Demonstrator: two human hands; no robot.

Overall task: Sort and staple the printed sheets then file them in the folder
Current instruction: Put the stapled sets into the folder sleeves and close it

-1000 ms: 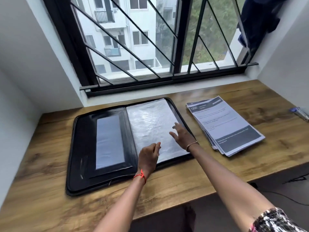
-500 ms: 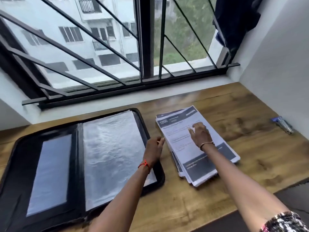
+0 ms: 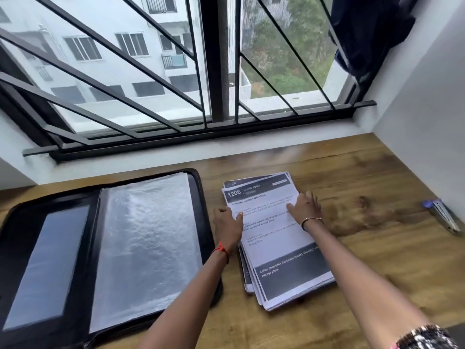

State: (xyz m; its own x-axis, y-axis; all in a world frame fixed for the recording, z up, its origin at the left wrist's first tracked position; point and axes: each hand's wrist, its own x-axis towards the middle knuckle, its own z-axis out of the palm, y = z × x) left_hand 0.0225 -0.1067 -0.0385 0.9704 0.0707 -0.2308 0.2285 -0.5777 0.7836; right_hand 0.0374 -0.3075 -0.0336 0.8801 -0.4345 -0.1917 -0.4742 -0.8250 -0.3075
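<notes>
A stack of printed sheets (image 3: 276,238), headed "1206", lies on the wooden desk (image 3: 385,250) just right of the folder. My left hand (image 3: 227,224) grips the stack's left edge, thumb on the top sheet and fingers curled. My right hand (image 3: 305,206) rests on the top sheet near its right edge, fingers stretched out. The black zip folder (image 3: 202,205) lies open to the left, a clear plastic sleeve showing on its right half. A blue and silver stapler (image 3: 442,217) sits at the desk's far right, apart from both hands.
A barred window (image 3: 216,71) runs along the back of the desk. White walls close in on the left and right. A dark cloth (image 3: 364,34) hangs at the window's upper right corner. Bare wood lies between the sheets and the stapler.
Both hands left the folder's sleeve and moved right onto the stack. My left hand now holds its left edge; my right hand slid to its right side. The view swung right.
</notes>
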